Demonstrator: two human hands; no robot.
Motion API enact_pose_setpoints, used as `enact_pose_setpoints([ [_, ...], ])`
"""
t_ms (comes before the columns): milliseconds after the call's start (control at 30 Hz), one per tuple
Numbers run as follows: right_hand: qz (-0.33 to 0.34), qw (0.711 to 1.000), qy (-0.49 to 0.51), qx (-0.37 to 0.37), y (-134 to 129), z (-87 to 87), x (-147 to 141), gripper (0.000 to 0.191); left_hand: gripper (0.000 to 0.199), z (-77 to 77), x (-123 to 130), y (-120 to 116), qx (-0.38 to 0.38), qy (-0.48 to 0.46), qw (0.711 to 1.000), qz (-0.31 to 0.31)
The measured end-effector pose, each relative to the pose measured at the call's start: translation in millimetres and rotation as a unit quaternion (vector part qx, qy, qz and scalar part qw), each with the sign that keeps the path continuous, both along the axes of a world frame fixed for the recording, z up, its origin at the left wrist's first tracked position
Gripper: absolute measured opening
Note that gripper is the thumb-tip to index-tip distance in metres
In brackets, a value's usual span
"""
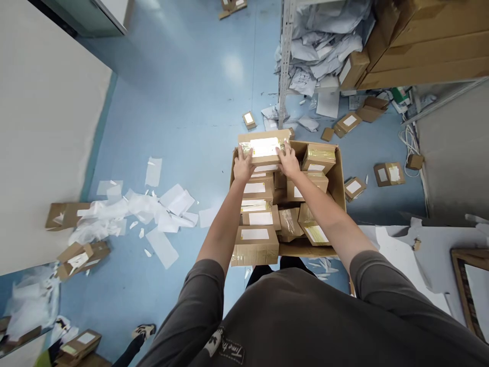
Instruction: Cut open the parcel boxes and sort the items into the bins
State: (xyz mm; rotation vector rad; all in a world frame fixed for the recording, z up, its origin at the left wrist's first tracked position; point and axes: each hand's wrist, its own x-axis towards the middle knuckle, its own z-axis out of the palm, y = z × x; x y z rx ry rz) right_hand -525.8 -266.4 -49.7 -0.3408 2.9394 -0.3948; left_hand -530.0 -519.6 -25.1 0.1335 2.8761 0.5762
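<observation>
A taped brown cardboard box [282,136] with a white label lies across the far end of a large open carton [341,186]. My left hand [243,165] grips its left end and my right hand [289,160] its right end, fingers spread over the top and sides. Beneath and nearer to me, several smaller labelled boxes [254,234] fill the carton, stacked in a row on the left. More packages [315,232] lie loosely on the right, one of them tilted. My forearms hide part of the contents.
Metal shelving [284,61] with plastic mailer bags [324,48] and big cartons [431,46] stands at the far right. Paper sheets [153,211] litter the floor on the left. Small boxes [389,174] and a white cable [408,137] lie right. Another person's foot [144,330] shows lower left.
</observation>
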Motion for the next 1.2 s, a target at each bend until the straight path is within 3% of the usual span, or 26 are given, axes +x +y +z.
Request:
enact_pose_setpoints([
  [133,0.002,0.999,0.033,-0.018,1,23.2,14,0.097,0.085,20.4,18,0,0.006,0.02,1.0,0.005],
  [267,-0.021,0.995,0.075,-0.068,0,56.4,35,0.092,0.078,46.6,32,-4,0.08,0.057,0.995,0.007],
  [367,-0.068,0.988,0.107,-0.082,0,88.2,60,0.085,0.076,77.2,37,-3,0.141,0.084,0.986,-0.032],
  [467,-0.129,0.98,0.14,-0.064,5,123.1,97,0.087,0.079,113.7,43,7,0.138,0.086,0.982,-0.092],
  [600,-0.224,0.958,0.177,-0.015,29,163.1,165,0.095,0.09,151.8,58,44,0.124,0.109,0.966,-0.2],
  [733,-0.341,0.919,0.197,0.039,73,189.4,257,0.086,0.102,171.0,91,117,0.148,0.123,0.928,-0.318],
  [833,-0.426,0.88,0.203,0.055,104,203.6,350,0.082,0.103,180.0,146,184,0.168,0.105,0.891,-0.409],
  [967,-0.531,0.821,0.201,0.053,131,210.7,489,0.081,0.102,185.7,253,269,0.185,0.073,0.838,-0.508],
  [1067,-0.6,0.774,0.198,0.041,145,200.8,592,0.086,0.102,178.0,341,323,0.185,0.042,0.792,-0.58],
  [1200,-0.664,0.728,0.167,0.032,159,171.2,706,0.086,0.095,151.9,448,380,0.155,0.014,0.748,-0.645],
])
